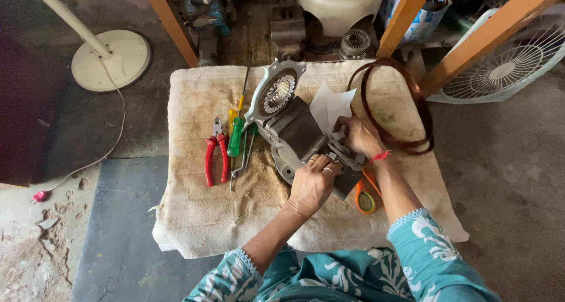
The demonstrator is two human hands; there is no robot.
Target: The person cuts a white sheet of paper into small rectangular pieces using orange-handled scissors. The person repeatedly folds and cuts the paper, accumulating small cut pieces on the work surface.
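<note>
Two bare hands close on a grey metal motor stator [303,136] lying near the middle of a cream towel [200,219]. The left hand [312,184], rings on two fingers, curls over the block's near end with fingers pressed down on its edge. The right hand [360,137], a red thread at the wrist, pinches a bit of white insulating paper [329,105] at the top of the block; just how the fingertips meet there cannot be told.

The stator is a dark, squarish stack of steel plates fixed to a rounded cast-aluminium end cover [276,93], which has a toothed ring at its centre and bolt lugs around the rim. It lies tilted, running from the upper left toward the hands.

Orange-handled scissors [366,197] poke out beneath the right wrist. A loop of brown copper winding wire [412,102] lies to the right, touching the towel's far corner. To the left lie red-handled pliers [215,155], a green and yellow screwdriver [236,131] and thin metal picks [241,161].

The towel is nubby and stained, spread over a low stand on a rough concrete floor [500,178]. Orange wooden legs [482,37] rise behind, with a white fan grille [512,63] at right and a round white fan base [112,59] with its cord at left.
</note>
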